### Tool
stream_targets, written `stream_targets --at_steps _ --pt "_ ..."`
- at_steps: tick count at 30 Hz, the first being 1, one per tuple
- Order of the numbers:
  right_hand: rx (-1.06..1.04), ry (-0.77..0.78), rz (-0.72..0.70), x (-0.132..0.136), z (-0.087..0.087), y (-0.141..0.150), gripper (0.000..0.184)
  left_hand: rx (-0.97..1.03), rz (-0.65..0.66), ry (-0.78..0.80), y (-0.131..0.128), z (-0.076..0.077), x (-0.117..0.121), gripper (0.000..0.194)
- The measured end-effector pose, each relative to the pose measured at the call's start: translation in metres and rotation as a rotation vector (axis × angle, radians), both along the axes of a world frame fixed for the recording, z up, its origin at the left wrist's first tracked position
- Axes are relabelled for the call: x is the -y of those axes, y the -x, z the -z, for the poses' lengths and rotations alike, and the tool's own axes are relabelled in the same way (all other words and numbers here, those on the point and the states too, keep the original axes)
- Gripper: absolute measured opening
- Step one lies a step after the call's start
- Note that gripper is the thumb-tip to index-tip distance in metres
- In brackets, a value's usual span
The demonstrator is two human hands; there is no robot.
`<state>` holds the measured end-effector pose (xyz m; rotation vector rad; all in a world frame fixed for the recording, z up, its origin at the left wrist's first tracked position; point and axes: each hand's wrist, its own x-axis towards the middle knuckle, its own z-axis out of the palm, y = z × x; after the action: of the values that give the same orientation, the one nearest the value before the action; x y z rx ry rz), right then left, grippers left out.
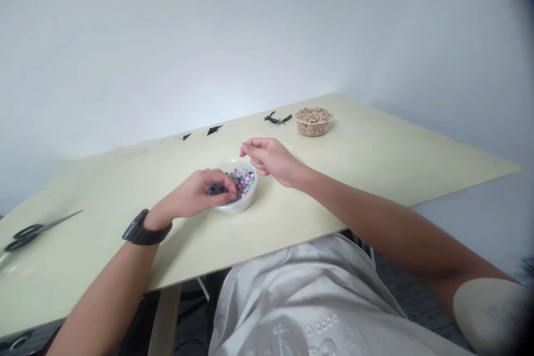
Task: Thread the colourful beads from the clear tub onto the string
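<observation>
A white bowl (249, 198) of small beads (244, 179) in purple, white and green, with dark ones at its left, stands on the table. My left hand (204, 192), with a black watch on the wrist, reaches over the bowl's left side. Its thumb and fingertips are pinched together at the beads; what lies between them is too small to tell. Just beyond the bowl's right rim, my right hand (271, 159) is raised. There the thumb and forefinger press together, the other fingers curl in, and anything they hold cannot be made out.
Black-handled scissors (39, 230) lie at the left on the pale yellow table (375, 161). Toward the back are black-handled pliers (278, 118) and a clear bowl (314, 129) heaped with tan beans or nuts. Small dark scraps (214, 130) lie near the rear edge, before the wall.
</observation>
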<state>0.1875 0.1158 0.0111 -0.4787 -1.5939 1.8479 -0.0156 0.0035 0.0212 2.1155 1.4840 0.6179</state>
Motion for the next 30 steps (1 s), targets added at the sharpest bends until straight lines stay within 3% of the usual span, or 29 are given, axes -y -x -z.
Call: stream_targets --at_steps 7,12,17,23,30 --pt "-0.001 -0.006 -0.009 0.000 0.001 0.000 0.024 0.104 -0.046 0.018 -0.001 0.003 0.000 0.019" --pt "0.008 -0.043 0.011 0.001 0.000 0.000 0.024 0.278 -0.165 -0.136 0.003 0.010 -0.005 0.025" --pt "0.021 -0.353 0.102 0.005 0.006 0.002 0.028 0.529 -0.221 -0.224 0.005 0.017 -0.009 0.029" --pt "0.022 -0.726 0.139 0.017 0.009 0.000 0.026 0.587 -0.261 -0.261 -0.001 0.020 -0.008 0.025" --pt "0.052 -0.854 0.152 0.018 0.012 -0.002 0.025 0.591 -0.309 -0.277 -0.004 0.020 -0.008 0.028"
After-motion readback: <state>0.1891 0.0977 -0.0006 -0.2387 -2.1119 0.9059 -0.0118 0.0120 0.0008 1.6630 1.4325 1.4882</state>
